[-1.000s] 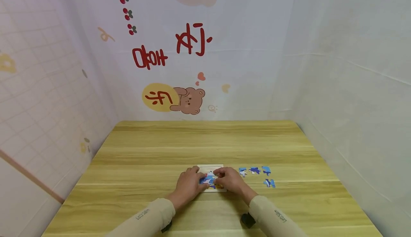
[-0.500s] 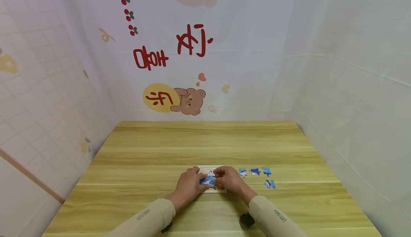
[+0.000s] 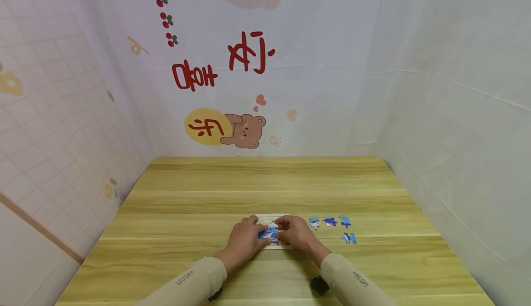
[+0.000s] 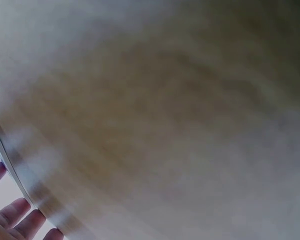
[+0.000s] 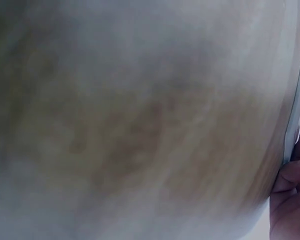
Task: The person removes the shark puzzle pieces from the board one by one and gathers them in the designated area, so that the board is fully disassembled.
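Observation:
A small white puzzle tray [image 3: 272,215] lies on the table with blue dolphin-like puzzle pieces [image 3: 268,235] in its lower part. My left hand [image 3: 244,236] rests over the tray's left side, its thumb and index fingertip on the blue pieces. In the left wrist view, fingertips [image 4: 21,209] of that hand lie along the tray's edge. My right hand [image 3: 296,232] reaches in from the right, thumb and index finger pinching at a blue puzzle piece, which these fingers partly hide. Curled fingers [image 5: 294,175] show at the tray's edge in the right wrist view.
Several loose blue and white puzzle pieces [image 3: 330,222] lie on the wooden table [image 3: 207,181] to the right of the tray. One puzzle piece [image 3: 349,238] lies nearer the front. White printed cloth walls [image 3: 315,89] enclose the table's back and sides.
Both hands stay at the tray, with only slight shifts of the right fingers. The loose pieces on the right lie as before.

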Demonstrator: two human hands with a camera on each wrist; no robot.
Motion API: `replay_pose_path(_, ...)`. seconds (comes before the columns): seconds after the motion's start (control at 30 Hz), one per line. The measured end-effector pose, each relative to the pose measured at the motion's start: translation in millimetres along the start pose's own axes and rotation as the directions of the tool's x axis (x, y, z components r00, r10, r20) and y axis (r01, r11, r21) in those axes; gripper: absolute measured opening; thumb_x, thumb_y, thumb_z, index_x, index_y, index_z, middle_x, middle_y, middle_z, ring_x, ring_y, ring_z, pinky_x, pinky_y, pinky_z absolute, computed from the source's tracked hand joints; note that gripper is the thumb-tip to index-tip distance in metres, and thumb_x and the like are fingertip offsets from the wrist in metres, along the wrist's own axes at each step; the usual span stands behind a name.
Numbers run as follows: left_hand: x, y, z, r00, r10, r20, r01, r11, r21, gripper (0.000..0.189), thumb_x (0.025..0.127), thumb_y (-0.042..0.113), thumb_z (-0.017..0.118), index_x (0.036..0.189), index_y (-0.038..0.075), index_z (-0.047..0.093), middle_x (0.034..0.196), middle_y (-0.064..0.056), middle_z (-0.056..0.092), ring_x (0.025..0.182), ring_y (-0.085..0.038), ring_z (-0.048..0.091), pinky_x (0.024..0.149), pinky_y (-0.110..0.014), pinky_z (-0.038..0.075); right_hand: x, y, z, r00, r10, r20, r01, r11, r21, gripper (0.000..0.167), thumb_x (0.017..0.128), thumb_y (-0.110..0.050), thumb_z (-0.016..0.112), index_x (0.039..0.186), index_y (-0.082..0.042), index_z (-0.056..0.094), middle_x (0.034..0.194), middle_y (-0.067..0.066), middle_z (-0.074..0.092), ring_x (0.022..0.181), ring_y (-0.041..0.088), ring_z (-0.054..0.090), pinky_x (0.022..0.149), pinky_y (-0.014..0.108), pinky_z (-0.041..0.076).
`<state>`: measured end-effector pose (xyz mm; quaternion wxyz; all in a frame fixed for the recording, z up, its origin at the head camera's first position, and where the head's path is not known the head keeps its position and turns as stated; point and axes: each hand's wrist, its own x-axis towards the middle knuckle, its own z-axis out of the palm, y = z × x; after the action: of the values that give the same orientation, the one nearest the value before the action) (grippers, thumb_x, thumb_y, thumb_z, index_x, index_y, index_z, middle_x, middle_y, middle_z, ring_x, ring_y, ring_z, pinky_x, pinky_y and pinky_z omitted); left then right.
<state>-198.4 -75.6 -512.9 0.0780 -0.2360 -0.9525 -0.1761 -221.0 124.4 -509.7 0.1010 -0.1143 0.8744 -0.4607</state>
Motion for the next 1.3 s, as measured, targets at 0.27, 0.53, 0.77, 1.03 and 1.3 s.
replay_pose_path(0.27,3.2,4.4,-0.2,1.0,0.0,0.014,0.0,1.0,-0.006,0.037,0.087,0.04,0.075,0.112,0.012,0.076,0.123,-0.016,0.061,0.11,-0.036,0.059,0.086,-0.052,0.048,-3.0,2,-3,1.0,0.007,-0.012,-0.007,1.0,0.013,0.029,0.084,-0.003,0.075,0.112,-0.003,0.07,0.095,0.002,0.066,0.088,0.017,0.063,0.081,0.038,0.054)
replay_pose_path(0.53,5.4,3.9,3.1,1.0,0.001,0.013,-0.001,1.0,-0.002,0.039,0.087,0.042,0.075,0.113,0.014,0.076,0.124,-0.017,0.06,0.112,-0.036,0.058,0.087,-0.052,0.048,-7.7,3,-9,1.0,-0.007,-0.023,0.009,0.997,0.071,0.03,0.085,-0.002,0.073,0.115,0.001,0.069,0.097,0.006,0.066,0.088,0.018,0.063,0.074,0.034,0.054)
replay_pose_path(0.77,3.5,0.7,2.7,1.0,-0.021,0.008,0.021,0.999,-0.025,0.037,0.086,0.04,0.077,0.111,0.013,0.076,0.124,-0.018,0.06,0.112,-0.037,0.059,0.087,-0.055,0.048,-13.7,5,-20,0.999,-0.031,-0.011,0.031,0.998,0.059,0.032,0.086,-0.004,0.072,0.117,0.001,0.068,0.099,0.005,0.067,0.09,0.018,0.063,0.079,0.036,0.053)
replay_pose_path(1.03,3.2,1.0,3.7,1.0,-0.02,-0.004,0.02,0.999,-0.035,0.036,0.085,0.04,0.077,0.109,0.013,0.076,0.123,-0.018,0.061,0.11,-0.038,0.059,0.086,-0.056,0.048,-23.9,18,-38,0.999,-0.036,-0.033,0.038,0.998,0.047,0.033,0.084,-0.005,0.075,0.116,0.001,0.069,0.095,0.005,0.067,0.087,0.018,0.063,0.07,0.03,0.053)
replay_pose_path(1.3,3.5,3.3,3.2,1.0,-0.017,0.0,0.017,0.999,-0.035,0.037,0.085,0.04,0.077,0.11,0.012,0.076,0.122,-0.018,0.061,0.11,-0.037,0.059,0.087,-0.055,0.048,-40.1,33,-61,0.999,-0.004,-0.047,0.006,0.999,0.043,0.034,0.083,-0.008,0.076,0.115,0.001,0.069,0.095,0.004,0.067,0.087,0.017,0.063,0.068,0.027,0.052)
